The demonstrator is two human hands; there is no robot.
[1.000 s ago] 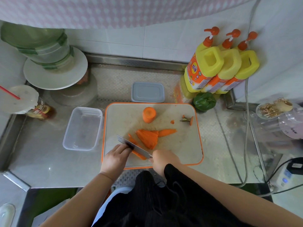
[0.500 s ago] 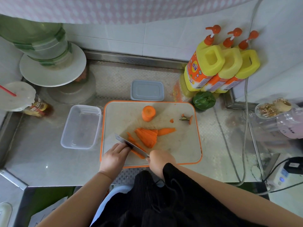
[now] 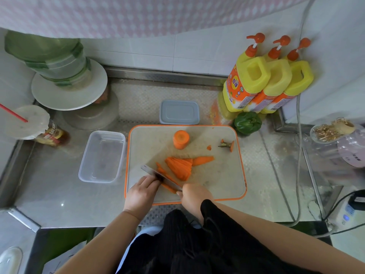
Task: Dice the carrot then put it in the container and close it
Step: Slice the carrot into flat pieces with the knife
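Right hand [image 3: 194, 196] grips knife [image 3: 161, 177], left hand [image 3: 141, 192] pins carrot strip [image 3: 167, 187] on cutting board [image 3: 217, 175], steel counter [image 3: 59, 194].

Steel counter [image 3: 59, 196] with cutting board [image 3: 223, 184], clear container [image 3: 102, 157], grey lid [image 3: 179, 112], green pepper [image 3: 247, 122].

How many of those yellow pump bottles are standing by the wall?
3. They stand in a tight row at the back right: the nearest yellow bottle, the middle one and the farthest, just behind the green pepper. None seems hidden behind them.
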